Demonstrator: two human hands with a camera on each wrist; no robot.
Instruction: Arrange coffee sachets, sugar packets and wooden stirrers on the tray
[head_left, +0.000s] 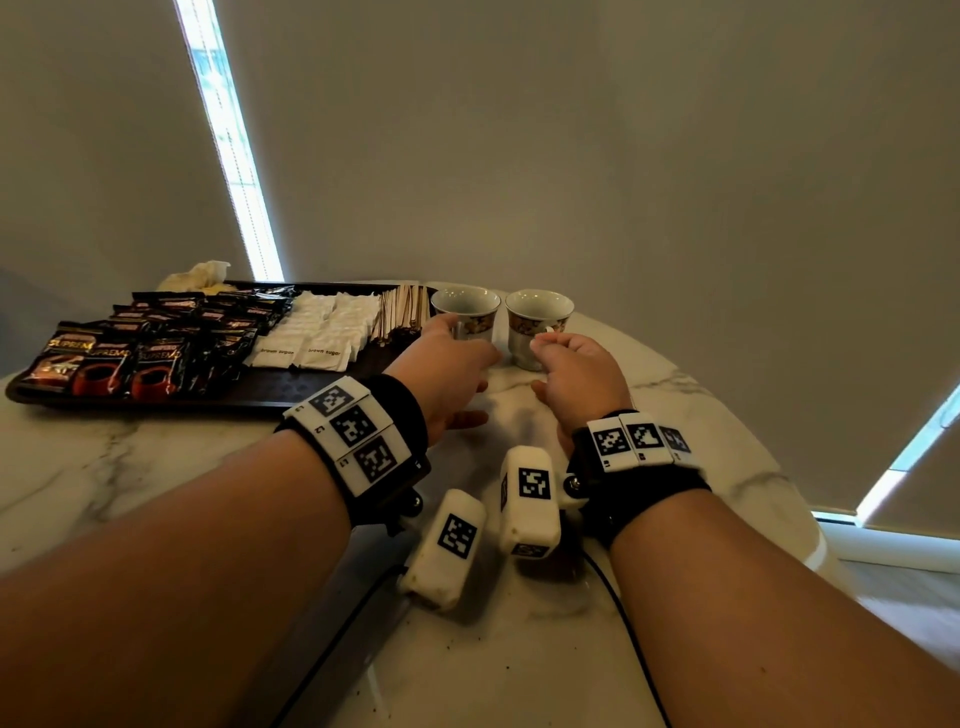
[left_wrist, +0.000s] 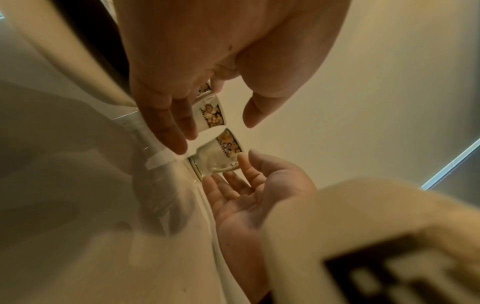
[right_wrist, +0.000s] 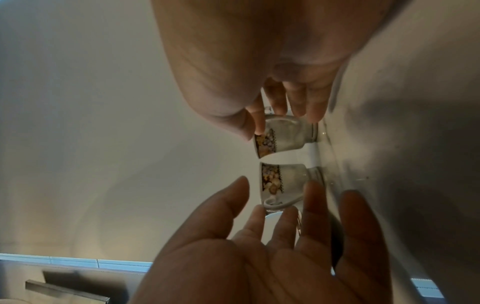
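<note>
The left hand (head_left: 447, 364) hides its cup's (head_left: 466, 312) handle.

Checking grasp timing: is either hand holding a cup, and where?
Left hand: open, nothing held. Right hand: fingers at the handle of the right white floral porcelain cup; firm pinch cannot be told.

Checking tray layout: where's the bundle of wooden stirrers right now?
Head view: thin wooden stirrers lie at the dark tray's right end, between white brown-sugar packets and the left floral teacup.

Dark tray (head_left: 291, 387): black coffee sachets (head_left: 150, 345) left, white sugar packets (head_left: 324, 332) middle, wooden stirrers (head_left: 400, 314) right.
</note>
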